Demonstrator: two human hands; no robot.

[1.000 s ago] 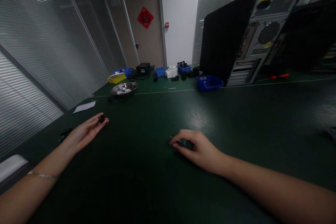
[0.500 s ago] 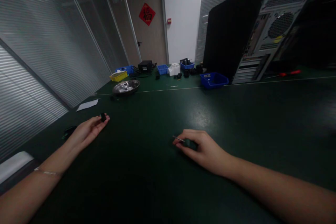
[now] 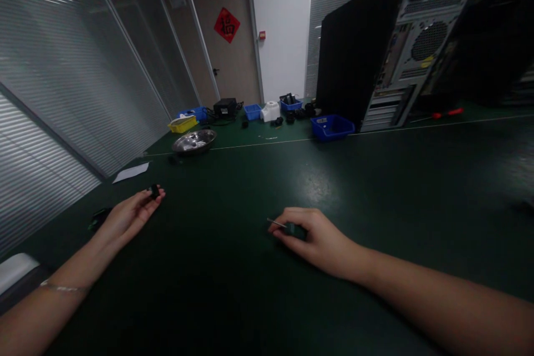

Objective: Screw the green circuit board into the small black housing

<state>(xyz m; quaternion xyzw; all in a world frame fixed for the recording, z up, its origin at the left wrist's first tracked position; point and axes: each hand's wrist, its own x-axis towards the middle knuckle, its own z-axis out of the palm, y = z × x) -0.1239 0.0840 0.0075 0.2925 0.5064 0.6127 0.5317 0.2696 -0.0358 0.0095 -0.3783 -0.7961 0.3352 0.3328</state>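
Between the fingertips of my left hand [image 3: 132, 212] is a small black part [image 3: 154, 191], its exact kind too small to make out. This hand is raised over the left side of the dark green table [image 3: 208, 267]. My right hand [image 3: 319, 239] is curled round the dark green handle of a small screwdriver [image 3: 294, 230], whose thin metal shaft points left. It rests low over the middle of the table. A dark object [image 3: 99, 219] with green bits lies just left of my left wrist, partly hidden by it.
A steel bowl [image 3: 194, 142] stands at the back left near a yellow basket [image 3: 182, 124]. A blue bin [image 3: 332, 127] sits beside a large black computer tower [image 3: 359, 50]. White paper [image 3: 130, 172] lies at the left edge. A red-handled tool [image 3: 448, 113] lies at the back right.
The whole view has shifted slightly, so the scene sits a little further left. Both hands keep their holds, with little movement over the table.
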